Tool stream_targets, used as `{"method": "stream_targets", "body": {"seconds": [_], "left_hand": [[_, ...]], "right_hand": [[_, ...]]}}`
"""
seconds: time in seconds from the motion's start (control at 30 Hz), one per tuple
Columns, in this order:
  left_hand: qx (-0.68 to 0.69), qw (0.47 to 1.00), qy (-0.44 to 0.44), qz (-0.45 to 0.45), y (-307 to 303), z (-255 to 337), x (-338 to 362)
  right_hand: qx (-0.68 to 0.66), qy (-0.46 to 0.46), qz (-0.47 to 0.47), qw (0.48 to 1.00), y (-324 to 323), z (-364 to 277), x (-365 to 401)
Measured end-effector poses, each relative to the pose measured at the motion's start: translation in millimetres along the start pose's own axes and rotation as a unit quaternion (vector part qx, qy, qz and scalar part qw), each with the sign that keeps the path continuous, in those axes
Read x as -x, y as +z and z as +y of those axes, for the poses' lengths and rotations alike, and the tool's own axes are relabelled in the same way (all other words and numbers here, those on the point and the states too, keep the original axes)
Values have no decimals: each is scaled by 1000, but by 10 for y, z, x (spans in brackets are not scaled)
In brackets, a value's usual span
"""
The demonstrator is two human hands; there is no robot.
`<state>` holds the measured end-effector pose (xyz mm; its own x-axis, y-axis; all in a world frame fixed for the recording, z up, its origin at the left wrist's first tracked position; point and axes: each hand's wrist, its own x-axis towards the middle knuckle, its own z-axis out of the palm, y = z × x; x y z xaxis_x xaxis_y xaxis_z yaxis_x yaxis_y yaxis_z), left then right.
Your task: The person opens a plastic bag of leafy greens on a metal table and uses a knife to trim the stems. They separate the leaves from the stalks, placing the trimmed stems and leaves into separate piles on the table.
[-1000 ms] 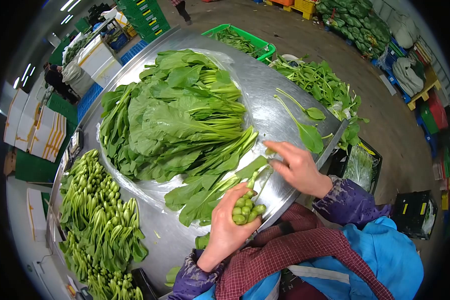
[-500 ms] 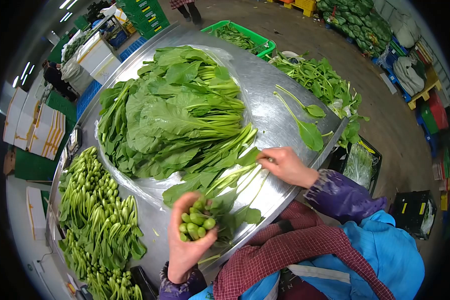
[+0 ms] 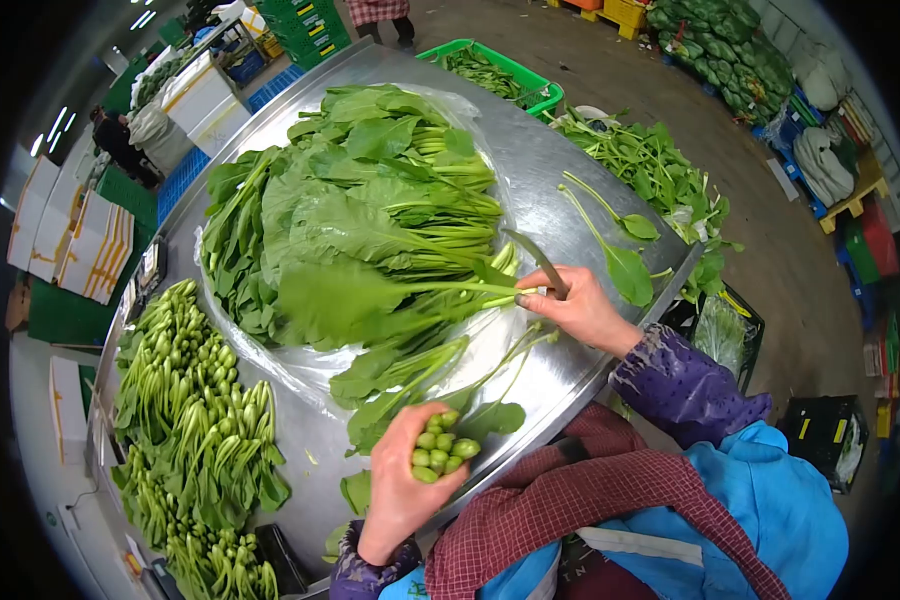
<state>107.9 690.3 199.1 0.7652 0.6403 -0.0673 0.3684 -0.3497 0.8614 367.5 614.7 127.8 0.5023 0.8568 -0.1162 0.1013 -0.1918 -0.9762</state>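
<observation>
My left hand [image 3: 407, 480] is closed around a bunch of leafy greens [image 3: 440, 452], its rounded pale-green stem ends facing up. In my right hand [image 3: 585, 315] is a small curved knife [image 3: 538, 262], its blade pointing up and left. The thumb and fingers of that hand also pinch the stem end of a single leafy green [image 3: 440, 288], whose leaf is blurred over the pile. The big pile of leafy greens [image 3: 370, 200] lies on a clear plastic sheet [image 3: 260, 372], stems toward my right hand. Several loose stalks [image 3: 510, 350] lie between my hands.
Stacked bunches [image 3: 195, 400] with stem ends showing line the left of the metal table [image 3: 540, 170]. Loose leaves [image 3: 625, 270] lie near its right edge. Beyond it are a green crate [image 3: 545, 90], heaped greens [image 3: 650, 165] and a black crate [image 3: 760, 345]. A person [image 3: 380, 15] stands at the far side.
My right hand has turned, bringing the knife blade into view, and now pulls one green's stem out with its leaf lifted. My left hand has moved right and slightly down with its bunch.
</observation>
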Motion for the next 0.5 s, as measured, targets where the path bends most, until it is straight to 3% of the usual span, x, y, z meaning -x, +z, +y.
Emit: {"method": "stream_targets", "body": {"seconds": [0.07,0.13,0.2,0.23,0.33,0.37,0.4,0.47,0.5], "left_hand": [[-41,997,64,-13,68,76,-49],[-47,996,64,-25,122,155,-100],[-96,977,189,21,185,163,-152],[-146,969,198,18,198,197,-147],[-244,940,239,3,259,282,-250],[-245,939,242,-9,282,254,-273],[-246,938,244,-10,307,226,-280],[-142,973,183,-10,353,179,-278],[-108,978,178,-2,355,169,-288]], "right_hand": [[23,-35,24,999,-11,-65,13],[-15,-28,15,999,17,-141,80],[36,-150,3,988,76,-157,143],[109,-255,-5,961,96,-231,188],[94,-315,-75,941,146,-371,323],[78,-257,-104,958,133,-448,395],[78,-258,-102,958,131,-429,410],[82,-222,-67,969,126,-351,422],[133,-286,-38,948,138,-282,396]]}}
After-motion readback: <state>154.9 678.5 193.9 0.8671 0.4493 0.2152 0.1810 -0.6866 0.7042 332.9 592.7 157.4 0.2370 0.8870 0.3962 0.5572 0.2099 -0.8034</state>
